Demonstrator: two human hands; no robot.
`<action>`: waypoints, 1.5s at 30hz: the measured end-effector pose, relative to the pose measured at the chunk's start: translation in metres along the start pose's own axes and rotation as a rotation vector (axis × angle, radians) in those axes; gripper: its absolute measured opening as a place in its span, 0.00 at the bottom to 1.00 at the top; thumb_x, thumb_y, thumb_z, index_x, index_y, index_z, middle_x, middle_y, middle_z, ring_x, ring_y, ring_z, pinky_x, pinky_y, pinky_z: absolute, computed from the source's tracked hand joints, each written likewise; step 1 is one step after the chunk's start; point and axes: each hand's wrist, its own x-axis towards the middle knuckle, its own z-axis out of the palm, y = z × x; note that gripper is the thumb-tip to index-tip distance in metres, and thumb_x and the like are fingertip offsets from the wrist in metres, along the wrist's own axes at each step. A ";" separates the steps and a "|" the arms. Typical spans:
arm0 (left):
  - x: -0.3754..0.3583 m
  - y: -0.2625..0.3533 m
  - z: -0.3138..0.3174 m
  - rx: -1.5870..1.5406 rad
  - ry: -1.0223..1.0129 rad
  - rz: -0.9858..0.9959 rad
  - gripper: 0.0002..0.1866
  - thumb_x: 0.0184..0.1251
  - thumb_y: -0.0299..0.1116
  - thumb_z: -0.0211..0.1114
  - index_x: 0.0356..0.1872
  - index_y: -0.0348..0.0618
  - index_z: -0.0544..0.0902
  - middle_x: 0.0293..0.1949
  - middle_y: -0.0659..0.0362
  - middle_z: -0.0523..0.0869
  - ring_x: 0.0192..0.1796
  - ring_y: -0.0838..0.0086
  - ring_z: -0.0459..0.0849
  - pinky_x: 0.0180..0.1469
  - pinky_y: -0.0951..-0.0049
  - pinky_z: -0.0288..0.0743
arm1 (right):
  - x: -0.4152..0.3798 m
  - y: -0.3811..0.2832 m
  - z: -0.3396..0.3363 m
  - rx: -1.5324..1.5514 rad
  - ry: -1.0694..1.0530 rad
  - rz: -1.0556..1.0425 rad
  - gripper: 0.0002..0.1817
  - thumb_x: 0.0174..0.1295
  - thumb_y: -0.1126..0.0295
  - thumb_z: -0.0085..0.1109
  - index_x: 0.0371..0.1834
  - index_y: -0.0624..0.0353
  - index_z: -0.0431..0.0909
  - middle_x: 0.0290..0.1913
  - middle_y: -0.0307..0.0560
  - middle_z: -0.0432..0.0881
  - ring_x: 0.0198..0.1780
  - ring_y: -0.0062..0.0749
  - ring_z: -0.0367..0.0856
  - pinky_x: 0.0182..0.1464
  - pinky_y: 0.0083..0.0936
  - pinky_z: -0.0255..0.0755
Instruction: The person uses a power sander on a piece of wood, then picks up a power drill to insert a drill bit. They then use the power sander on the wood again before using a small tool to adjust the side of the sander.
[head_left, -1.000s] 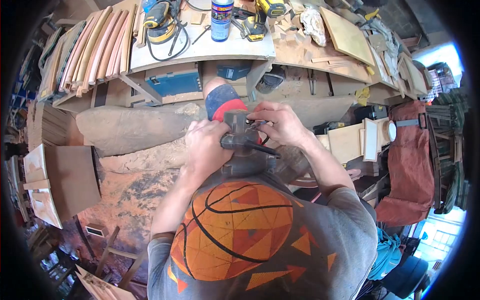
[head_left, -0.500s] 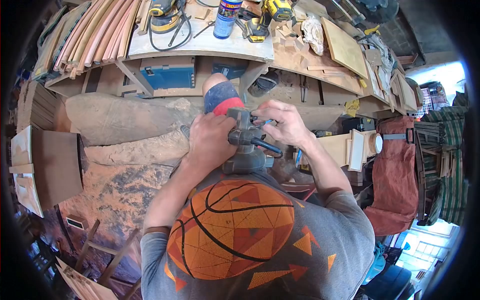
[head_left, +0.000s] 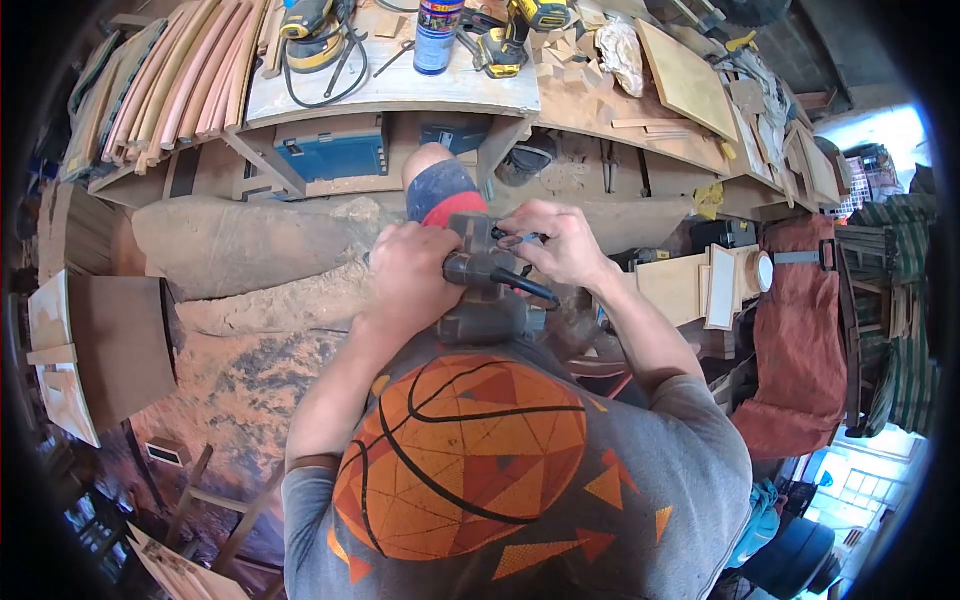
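Observation:
A dusty dark grey power tool (head_left: 485,318) with a black cord sleeve lies against my lap, in front of my shirt. My left hand (head_left: 415,268) is wrapped round its left side and holds it steady. At the tool's upper right side, the fingers of my right hand (head_left: 562,242) are pinched together. A small bit of blue shows between these fingers, but I cannot make out what it is. Below the right hand, the cord sleeve (head_left: 525,284) sticks out to the right. The exact kind of tool is hidden by my hands.
A workbench (head_left: 390,100) ahead bears a yellow-black sander (head_left: 312,40), a blue spray can (head_left: 436,40), a cordless drill (head_left: 503,50) and wood offcuts. Curved wood strips (head_left: 180,80) are stacked at left. Blue cases (head_left: 332,150) sit underneath. Sawdust covers the floor (head_left: 250,340).
The view has shifted slightly. My right hand has turned a little at the tool's side, still pinched. My left hand keeps its hold on the tool.

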 end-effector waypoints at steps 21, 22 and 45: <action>0.003 -0.018 -0.021 0.075 -0.162 -0.116 0.12 0.44 0.31 0.80 0.31 0.47 0.86 0.31 0.57 0.89 0.38 0.59 0.86 0.46 0.61 0.75 | -0.003 0.024 0.022 0.203 0.112 -0.069 0.21 0.51 0.78 0.72 0.51 0.54 0.89 0.41 0.44 0.86 0.38 0.34 0.84 0.39 0.28 0.76; 0.003 -0.017 -0.022 0.071 -0.162 -0.114 0.12 0.44 0.31 0.80 0.31 0.47 0.86 0.31 0.57 0.89 0.38 0.58 0.86 0.47 0.61 0.75 | -0.003 0.023 0.021 0.126 0.086 -0.087 0.24 0.49 0.77 0.72 0.53 0.51 0.88 0.41 0.44 0.85 0.38 0.37 0.85 0.38 0.30 0.77; 0.003 -0.011 -0.025 0.074 -0.179 -0.101 0.11 0.44 0.29 0.78 0.31 0.45 0.87 0.33 0.55 0.90 0.39 0.58 0.87 0.47 0.61 0.76 | 0.010 -0.001 0.004 -0.352 -0.284 -0.193 0.24 0.54 0.58 0.74 0.53 0.54 0.80 0.48 0.45 0.81 0.41 0.46 0.87 0.37 0.44 0.80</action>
